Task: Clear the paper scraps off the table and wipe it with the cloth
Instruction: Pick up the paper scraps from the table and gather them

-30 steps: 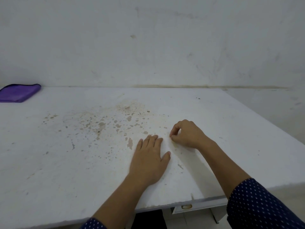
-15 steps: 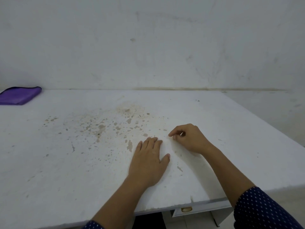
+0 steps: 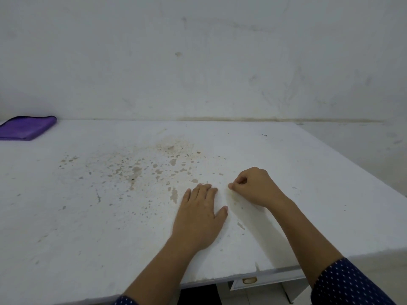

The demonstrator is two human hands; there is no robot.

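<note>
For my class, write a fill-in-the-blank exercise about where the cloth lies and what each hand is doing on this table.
1. The folded purple cloth lies at the far ____ corner of the stained white table.
2. The left hand lies ____ on the table, palm down.
3. The right hand has its fingers curled, with thumb and forefinger ____ together at the tabletop.
4. The cloth is touched by ____ hand.

Missing words: left; flat; pinched; neither

The purple cloth is cut off by the left edge. Whatever the right hand pinches at its curled fingertips is too small to tell. The left hand covers the bench beneath its palm. Both sleeves run off the bottom edge.
</note>
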